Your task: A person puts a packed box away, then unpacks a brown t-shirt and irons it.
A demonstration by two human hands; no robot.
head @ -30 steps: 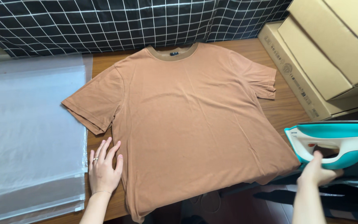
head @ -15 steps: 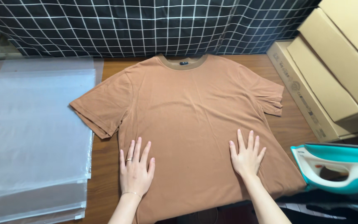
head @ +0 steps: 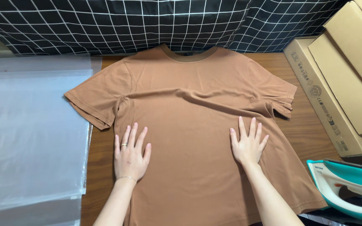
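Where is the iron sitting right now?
In the head view the teal iron sits at the lower right corner, just past the brown T-shirt's hem and below the cardboard boxes, clear of the right hand.

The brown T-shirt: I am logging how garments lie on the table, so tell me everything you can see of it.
The brown T-shirt is a short-sleeved top of soft knit-looking fabric with a darker ribbed collar. It lies spread flat, collar away from the person, on the wooden table. A shallow crease runs across the chest, and the sleeve nearer the boxes is bunched. The left hand and the right hand press flat on it, fingers spread. Its hem corner lies beside the teal iron.
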